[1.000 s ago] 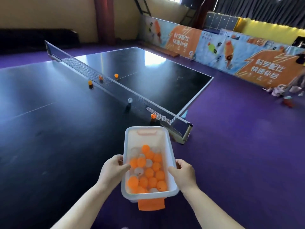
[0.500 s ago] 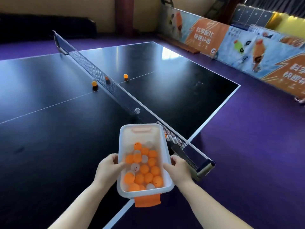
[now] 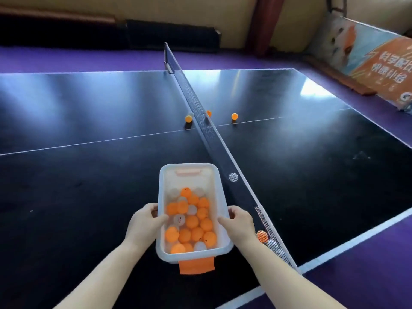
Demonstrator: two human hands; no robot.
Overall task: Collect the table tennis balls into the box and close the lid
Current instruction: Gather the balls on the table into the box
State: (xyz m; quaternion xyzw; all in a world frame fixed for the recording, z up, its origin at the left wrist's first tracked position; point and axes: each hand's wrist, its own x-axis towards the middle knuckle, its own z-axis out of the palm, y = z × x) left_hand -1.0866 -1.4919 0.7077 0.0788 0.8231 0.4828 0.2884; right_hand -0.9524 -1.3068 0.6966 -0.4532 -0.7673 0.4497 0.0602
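Plastic box (image 3: 188, 167), part-filled, gripped by my left hand (image 3: 146, 224) and right hand (image 3: 239, 223); next, free one hand for balls (image 3: 262, 236) by the net (image 3: 223, 148) at the table (image 3: 89, 197) edge.

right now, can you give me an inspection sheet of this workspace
surface: black table, net across it.
job's things: box open, no lid seen, orange latch hanging at its near end; orange and white balls inside; loose orange balls by mid-net; white ball against the net, nearer.
clutter: nothing seen.
hands: left hand and right hand grip the box's long sides.
cables: nothing seen.
surroundings: purple floor, banner far right.
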